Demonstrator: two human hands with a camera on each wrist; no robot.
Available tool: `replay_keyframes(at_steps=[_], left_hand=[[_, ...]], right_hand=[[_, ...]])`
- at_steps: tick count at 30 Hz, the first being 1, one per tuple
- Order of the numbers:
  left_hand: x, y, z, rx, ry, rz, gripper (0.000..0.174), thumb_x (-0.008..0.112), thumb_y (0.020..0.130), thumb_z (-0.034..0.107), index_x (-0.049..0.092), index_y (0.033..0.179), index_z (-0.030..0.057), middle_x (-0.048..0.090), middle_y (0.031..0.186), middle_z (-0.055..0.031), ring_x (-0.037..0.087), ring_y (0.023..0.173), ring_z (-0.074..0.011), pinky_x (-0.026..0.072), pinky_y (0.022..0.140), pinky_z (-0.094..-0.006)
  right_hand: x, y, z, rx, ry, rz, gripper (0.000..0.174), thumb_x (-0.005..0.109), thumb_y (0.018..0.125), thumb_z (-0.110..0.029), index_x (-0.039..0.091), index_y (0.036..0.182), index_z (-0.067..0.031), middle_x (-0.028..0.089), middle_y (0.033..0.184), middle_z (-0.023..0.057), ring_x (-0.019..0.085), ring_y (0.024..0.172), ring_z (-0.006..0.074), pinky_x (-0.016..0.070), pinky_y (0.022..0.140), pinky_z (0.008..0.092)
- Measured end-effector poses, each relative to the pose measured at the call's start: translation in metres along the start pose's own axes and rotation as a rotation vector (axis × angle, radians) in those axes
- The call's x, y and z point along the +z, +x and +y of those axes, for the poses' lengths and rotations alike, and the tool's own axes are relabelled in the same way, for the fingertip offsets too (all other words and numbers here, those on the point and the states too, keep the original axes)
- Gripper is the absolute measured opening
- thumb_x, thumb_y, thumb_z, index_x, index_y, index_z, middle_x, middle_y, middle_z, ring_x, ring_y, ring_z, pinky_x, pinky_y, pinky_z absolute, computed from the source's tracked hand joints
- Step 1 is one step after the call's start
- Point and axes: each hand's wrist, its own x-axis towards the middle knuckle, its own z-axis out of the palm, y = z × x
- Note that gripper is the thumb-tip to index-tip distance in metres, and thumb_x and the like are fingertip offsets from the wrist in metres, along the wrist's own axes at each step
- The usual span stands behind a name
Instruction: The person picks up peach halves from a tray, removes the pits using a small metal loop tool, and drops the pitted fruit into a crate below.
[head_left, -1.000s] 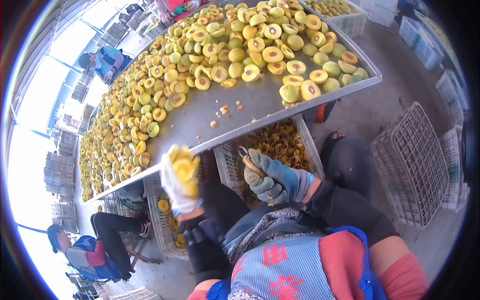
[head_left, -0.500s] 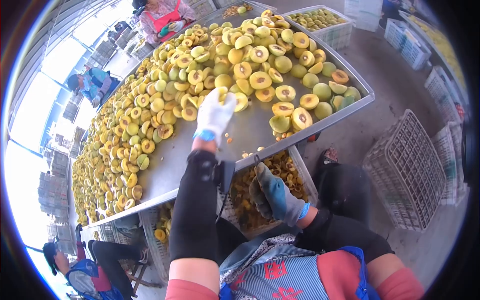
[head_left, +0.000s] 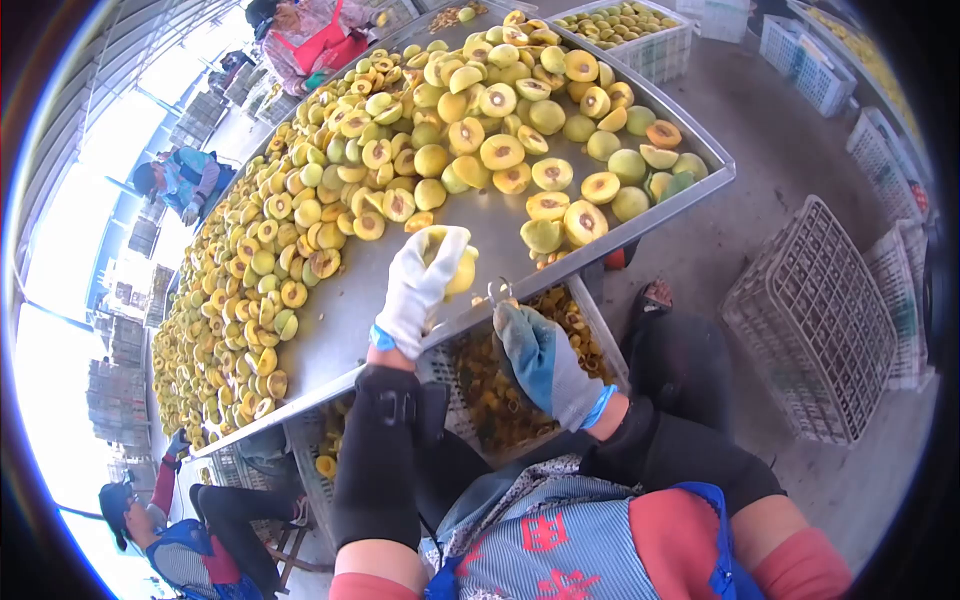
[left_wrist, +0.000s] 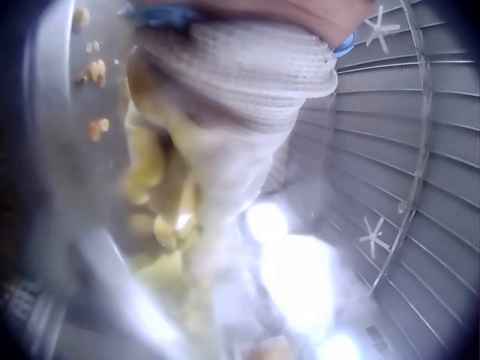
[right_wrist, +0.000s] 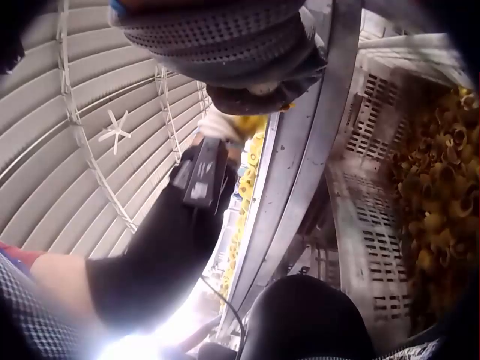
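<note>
My left hand (head_left: 412, 295), in a white glove, grips a yellow-green halved fruit (head_left: 463, 272) just above the near edge of the metal table (head_left: 330, 335). In the left wrist view that glove (left_wrist: 225, 112) curls over yellow fruit, blurred. To its right my right hand (head_left: 548, 362), in a grey-blue glove, holds a small tool with a curved metal loop (head_left: 498, 291) pointing up toward the fruit. The glove hides the tool's handle. A big heap of halved stone fruit (head_left: 310, 190) covers much of the table, and a few small pits lie in the left wrist view.
Under the table edge stands a crate (head_left: 603, 340) with yellow-brown scraps; another crate sits left of my knees. Stacked crates (head_left: 815, 320) stand on the floor at right. A fruit crate (head_left: 655, 55) adjoins the table's far side. Several people (head_left: 185, 185) work around the table.
My left hand moved from below the table edge up to the heap, then drew back with a halved fruit beside my right hand. My right hand turned, and its tool's loop points up.
</note>
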Motion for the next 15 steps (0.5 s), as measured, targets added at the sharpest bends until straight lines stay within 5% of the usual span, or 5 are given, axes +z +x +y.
replay_keyframes(at_steps=[3,5,7,11,15], left_hand=[[0.005,-0.054,0.008,0.048,-0.247,-0.014,0.039,0.06,0.1,0.031,0.059,0.126,0.0016,0.071,0.101,-0.0122,0.066,0.082,-0.0182,0.0531,0.07,-0.0272],[0.016,-0.085,0.008,-0.001,-0.589,-0.057,0.045,0.055,0.102,0.034,0.054,0.134,0.0014,0.069,0.109,-0.0149,0.068,0.089,-0.0209,0.0547,0.076,-0.0285],[0.029,-0.107,0.004,0.191,-0.506,0.079,0.05,0.049,0.104,0.038,0.05,0.138,0.0015,0.066,0.119,-0.0169,0.067,0.098,-0.0238,0.0545,0.083,-0.0316],[0.029,-0.124,-0.011,0.17,-0.748,0.105,0.055,0.044,0.106,0.043,0.047,0.142,0.0016,0.061,0.13,-0.0185,0.064,0.113,-0.027,0.0524,0.094,-0.0362],[0.021,-0.112,-0.035,0.128,-0.634,0.147,0.055,0.038,0.106,0.048,0.051,0.136,0.0035,0.062,0.127,-0.0176,0.064,0.104,-0.0264,0.0543,0.089,-0.0381]], right_hand=[[0.004,-0.006,-0.007,0.025,-0.067,-0.15,0.023,0.051,0.106,-0.019,0.064,0.106,0.0001,0.058,0.086,-0.0063,0.049,0.077,0.0023,0.043,0.068,0.0185],[0.005,-0.011,-0.002,0.041,-0.097,-0.16,0.028,0.051,0.106,-0.024,0.064,0.107,0.0013,0.062,0.086,-0.0013,0.051,0.079,0.0042,0.0455,0.069,0.0228],[0.004,-0.016,-0.007,0.044,-0.166,-0.129,0.036,0.053,0.105,-0.032,0.064,0.106,0.0031,0.066,0.081,0.0075,0.053,0.079,0.0072,0.0488,0.07,0.0301],[0.01,-0.015,0.017,0.009,-0.019,-0.136,0.04,0.054,0.105,-0.036,0.064,0.105,0.0029,0.065,0.08,0.008,0.052,0.08,0.0075,0.0488,0.07,0.0313],[0.01,-0.018,0.009,0.078,-0.189,-0.216,0.045,0.054,0.104,-0.04,0.065,0.105,0.0035,0.066,0.085,0.0056,0.052,0.082,0.0076,0.0486,0.073,0.0301]])
